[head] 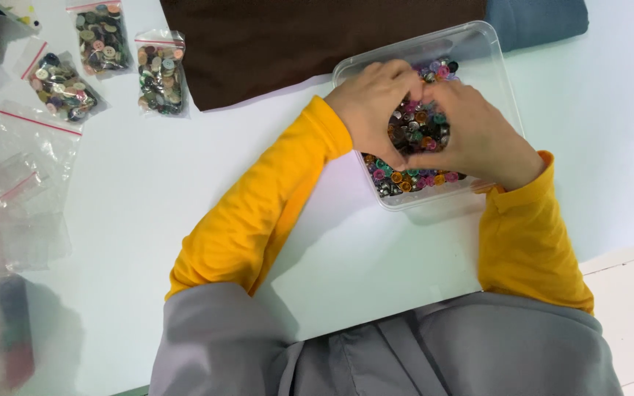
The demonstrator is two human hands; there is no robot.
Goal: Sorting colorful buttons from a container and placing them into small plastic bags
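A clear plastic box (494, 67) stands on the white table and is filled with many small coloured buttons (414, 132). Both my hands reach into it from the near side, in yellow sleeves. My left hand (370, 99) rests palm down on the buttons at the box's left side. My right hand (472, 132) lies over the buttons at the right. The fingertips of the two hands meet over the pile near the far end. The fingers are curled into the buttons; what they grip is hidden.
A dark brown cloth (295, 40) and a blue-grey cloth (541, 20) lie beyond the box. Three zip bags full of buttons (161, 73) sit at the far left, with several empty zip bags (20, 176) along the left edge. Floor tiles show at the right.
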